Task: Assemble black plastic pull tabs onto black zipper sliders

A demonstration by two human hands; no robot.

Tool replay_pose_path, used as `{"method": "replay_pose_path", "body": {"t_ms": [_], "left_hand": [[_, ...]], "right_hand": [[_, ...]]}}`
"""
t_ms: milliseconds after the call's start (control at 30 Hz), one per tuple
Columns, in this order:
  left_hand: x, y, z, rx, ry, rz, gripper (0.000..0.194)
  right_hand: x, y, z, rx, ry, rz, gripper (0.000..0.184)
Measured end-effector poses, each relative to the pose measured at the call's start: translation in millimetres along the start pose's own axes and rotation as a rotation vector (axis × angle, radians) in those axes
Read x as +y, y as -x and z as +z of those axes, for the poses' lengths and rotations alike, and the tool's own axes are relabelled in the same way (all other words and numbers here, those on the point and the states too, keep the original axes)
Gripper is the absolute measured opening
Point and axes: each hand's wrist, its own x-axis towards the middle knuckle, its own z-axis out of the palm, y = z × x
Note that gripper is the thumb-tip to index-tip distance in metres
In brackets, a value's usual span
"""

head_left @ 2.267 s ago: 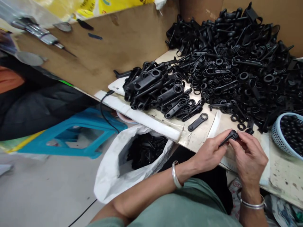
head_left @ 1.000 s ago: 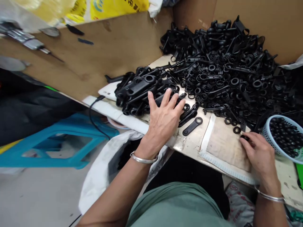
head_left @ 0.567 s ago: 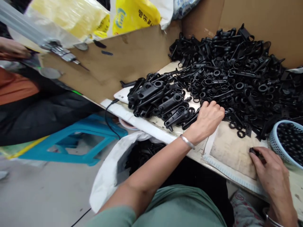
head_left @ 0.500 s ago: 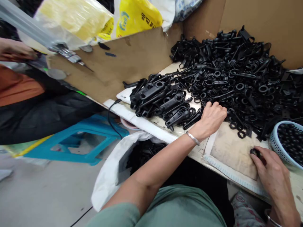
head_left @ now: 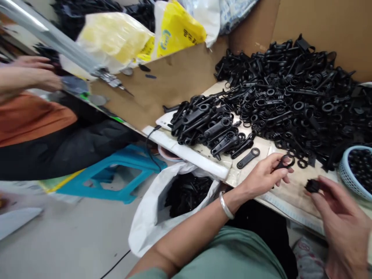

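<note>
My left hand is closed on a black plastic part with a ring end, held over the worn cloth pad at the table's front. The ring sticks out beyond my fingertips. To the right, my right hand pinches a small dark toothed piece between thumb and fingers. The two parts are apart. A single black lever-shaped part with a ring at one end lies on the table left of my left hand. Behind my hands spreads a large heap of black plastic parts.
A light blue basket of black round pieces stands at right. More lever-shaped parts are piled at left. Below the edge hangs a white sack holding black parts. A cardboard wall separates a co-worker's hands; a powered screwdriver hangs there.
My left hand has come back from the heap towards my right hand, now with the ring-ended part. A lever-shaped part now shows on the table. My right hand still holds its small piece.
</note>
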Motion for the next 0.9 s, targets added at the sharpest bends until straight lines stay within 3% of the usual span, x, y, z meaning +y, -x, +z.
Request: {"method": "replay_pose_path", "body": {"t_ms": [100,233,433,700,800,900], "left_hand": [[-13.5,7.6,6.3,0.038,0.157,-0.056,0.043],[-13.3,11.4,11.3,0.009,0.237,-0.044,0.040],[-9.3,17.0,11.9,-0.059,0.063,0.038,0.040],[-8.0,26.9,7.0,-0.051,-0.660,0.155,0.048],[-5.4,27.6,2.1,-0.059,-0.799,0.143,0.048],[2.8,31.0,-0.8,-0.034,-0.791,0.194,0.043]], "right_hand": [[-20.0,-4.1,20.1,0.006,0.018,-0.146,0.030],[-21.5,-13.0,34.1,0.014,0.226,-0.385,0.029],[-11.6,-19.2,40.1,0.051,0.304,-0.538,0.026],[-18.6,-12.4,40.1,-0.008,0.268,-0.448,0.024],[-18.8,-6.1,31.2,-0.083,0.172,-0.288,0.020],[-12.2,-0.3,17.6,-0.176,0.018,-0.055,0.027]]}}
